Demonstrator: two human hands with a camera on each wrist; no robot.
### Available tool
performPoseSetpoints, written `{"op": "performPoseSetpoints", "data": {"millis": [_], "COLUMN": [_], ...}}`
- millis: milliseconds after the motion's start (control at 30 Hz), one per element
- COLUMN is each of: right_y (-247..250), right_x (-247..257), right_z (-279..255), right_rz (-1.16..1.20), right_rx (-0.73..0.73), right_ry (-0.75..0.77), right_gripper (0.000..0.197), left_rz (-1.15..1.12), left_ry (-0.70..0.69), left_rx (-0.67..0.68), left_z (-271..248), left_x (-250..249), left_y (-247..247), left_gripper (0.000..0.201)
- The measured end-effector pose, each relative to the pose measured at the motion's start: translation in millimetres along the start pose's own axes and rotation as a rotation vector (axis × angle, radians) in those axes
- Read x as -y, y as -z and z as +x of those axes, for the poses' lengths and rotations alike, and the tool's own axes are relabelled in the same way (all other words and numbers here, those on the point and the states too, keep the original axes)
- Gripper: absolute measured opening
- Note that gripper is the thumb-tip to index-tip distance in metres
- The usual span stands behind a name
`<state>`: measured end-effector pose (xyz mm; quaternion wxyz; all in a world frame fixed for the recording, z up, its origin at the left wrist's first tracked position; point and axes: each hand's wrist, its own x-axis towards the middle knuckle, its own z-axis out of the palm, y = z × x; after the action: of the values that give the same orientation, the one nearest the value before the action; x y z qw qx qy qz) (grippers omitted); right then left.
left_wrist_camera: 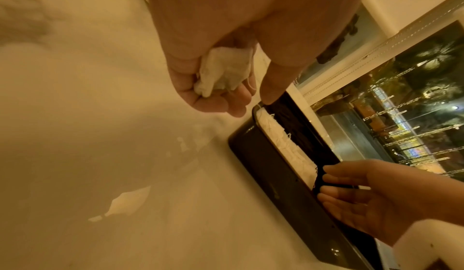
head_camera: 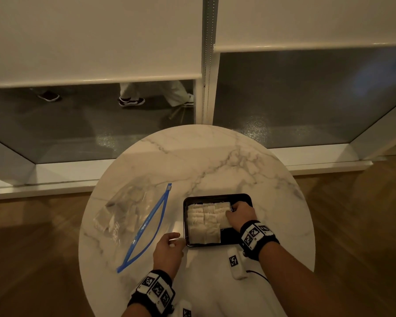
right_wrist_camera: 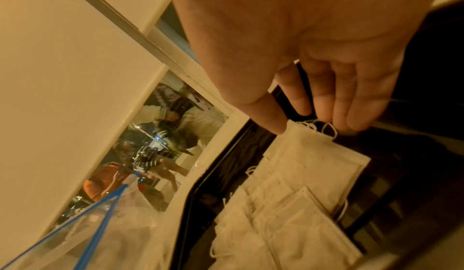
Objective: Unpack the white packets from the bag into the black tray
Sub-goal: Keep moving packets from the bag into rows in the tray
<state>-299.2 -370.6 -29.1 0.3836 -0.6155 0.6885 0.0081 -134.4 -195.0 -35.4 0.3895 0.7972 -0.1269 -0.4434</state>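
Note:
A black tray (head_camera: 245, 199) sits on the round marble table, and several white packets (head_camera: 204, 223) lie in rows in its left part. My right hand (head_camera: 232, 211) reaches into the tray. Its thumb and straight fingertips (right_wrist_camera: 351, 123) touch the far edge of the rightmost packet (right_wrist_camera: 316, 159). My left hand (head_camera: 175, 240) hovers at the tray's near left corner and grips a crumpled white packet (left_wrist_camera: 223, 72) in its curled fingers. The clear zip bag (head_camera: 128, 216) with a blue seal lies open to the left, with more packets inside.
Two small white tagged blocks lie near the table's front edge, one (head_camera: 236, 264) with a black cable. The tray's right part (head_camera: 229, 236) is bare black. Behind the table are a low window, lowered blinds and a wooden floor; people's feet pass outside.

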Motion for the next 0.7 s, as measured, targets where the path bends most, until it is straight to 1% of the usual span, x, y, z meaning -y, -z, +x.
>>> {"op": "performPoseSetpoints", "data": {"millis": [100,167,267,333,367,433,500,567,633,700], "right_y": [2,1,-2,-6,-8,-18,-30,-42,-54,-66], "right_x": [-3,-3,6,19,27,46,65,82,95,106], "right_z": [-13,-21,-39,-54,-61,-75,-88,-102,-114,-122], "right_rz": [0.043,0.087,0.110,0.135,0.145,0.148,0.129,0.075,-0.034,-0.198], "right_rx": [-0.079,-0.101,-0.089,-0.063,-0.045,0.003,0.065,0.126,0.150,0.138], "right_ry": [0.074,0.120,0.206,0.287,0.329,0.417,0.512,0.627,0.779,0.959], "right_gripper": [0.026,0.022,0.017,0.013,0.011,0.009,0.014,0.021,0.027,0.031], "left_rz": [0.015,0.032,0.020,0.014,0.010,0.011,0.037,0.132,0.335,0.581], "left_ry": [-0.019,-0.060,-0.145,-0.223,-0.269,-0.371,-0.471,-0.566,-0.648,-0.667], "left_rx": [0.006,0.015,0.046,0.033,-0.001,-0.120,-0.255,-0.345,-0.390,-0.374], "left_z": [-8,-17,-37,-50,-56,-64,-71,-73,-66,-52], "left_x": [-3,-8,-22,-31,-35,-44,-52,-55,-52,-43], "left_y": [11,21,37,49,55,69,85,102,115,126], "left_gripper": [0.012,0.008,0.005,0.004,0.006,0.012,0.015,0.014,0.015,0.031]}}
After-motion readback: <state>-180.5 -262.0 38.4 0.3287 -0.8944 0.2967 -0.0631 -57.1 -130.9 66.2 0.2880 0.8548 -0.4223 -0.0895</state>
